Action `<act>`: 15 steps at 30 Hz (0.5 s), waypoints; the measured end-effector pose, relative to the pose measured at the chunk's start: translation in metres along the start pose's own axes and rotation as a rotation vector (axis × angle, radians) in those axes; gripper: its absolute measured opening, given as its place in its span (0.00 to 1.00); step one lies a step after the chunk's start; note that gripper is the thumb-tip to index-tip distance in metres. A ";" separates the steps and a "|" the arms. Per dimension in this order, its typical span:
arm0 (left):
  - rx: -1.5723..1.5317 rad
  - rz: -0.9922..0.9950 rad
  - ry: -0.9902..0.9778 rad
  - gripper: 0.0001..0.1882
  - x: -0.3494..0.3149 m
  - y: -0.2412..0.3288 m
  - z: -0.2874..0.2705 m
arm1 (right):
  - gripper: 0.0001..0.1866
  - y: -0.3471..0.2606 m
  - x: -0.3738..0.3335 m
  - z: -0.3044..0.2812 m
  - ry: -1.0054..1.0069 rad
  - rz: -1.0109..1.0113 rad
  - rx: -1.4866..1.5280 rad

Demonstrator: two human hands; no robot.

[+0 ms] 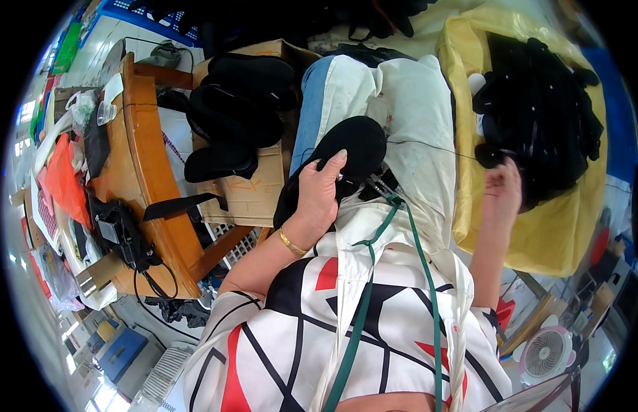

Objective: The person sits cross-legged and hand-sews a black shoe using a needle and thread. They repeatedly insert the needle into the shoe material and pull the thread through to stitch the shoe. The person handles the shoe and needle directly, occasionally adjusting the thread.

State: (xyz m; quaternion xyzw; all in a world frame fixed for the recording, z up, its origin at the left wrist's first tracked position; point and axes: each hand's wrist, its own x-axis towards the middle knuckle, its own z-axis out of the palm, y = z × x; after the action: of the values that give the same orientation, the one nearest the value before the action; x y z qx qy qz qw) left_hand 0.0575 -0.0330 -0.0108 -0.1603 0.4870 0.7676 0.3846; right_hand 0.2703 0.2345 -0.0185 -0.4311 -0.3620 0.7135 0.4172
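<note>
My left hand (319,189) grips a black cloth slipper (353,147) over my lap, thumb on top of its rounded sole. A dark thread (428,145) stretches taut from the slipper toward the right. At its far end is my right hand (503,187), raised with fingers pinched together. Any needle between those fingers is too small to see. A metal tool (382,187), perhaps scissors, lies on my lap below the slipper, beside a knotted green cord (394,200).
Black slippers (240,103) are piled on a cardboard box (247,196) at left. Next to it stands a wooden stool or table (144,158). At right, a yellow-lined container (470,213) holds many black pieces (545,117). A fan (544,351) stands at lower right.
</note>
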 end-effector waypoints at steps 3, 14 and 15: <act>0.042 -0.006 0.013 0.10 0.005 -0.005 -0.008 | 0.12 -0.010 0.000 -0.014 0.184 -0.125 -0.042; 0.141 0.031 -0.076 0.09 -0.004 0.002 0.005 | 0.07 0.046 -0.092 0.133 -0.741 0.291 -0.718; 0.137 0.031 -0.078 0.09 -0.004 0.002 0.003 | 0.07 0.049 -0.092 0.136 -0.785 0.267 -0.759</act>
State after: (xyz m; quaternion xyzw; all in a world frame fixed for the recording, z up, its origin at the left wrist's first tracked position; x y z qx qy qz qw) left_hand 0.0592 -0.0327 -0.0060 -0.0959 0.5255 0.7438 0.4017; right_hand 0.1575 0.1102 0.0173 -0.2952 -0.6637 0.6867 -0.0270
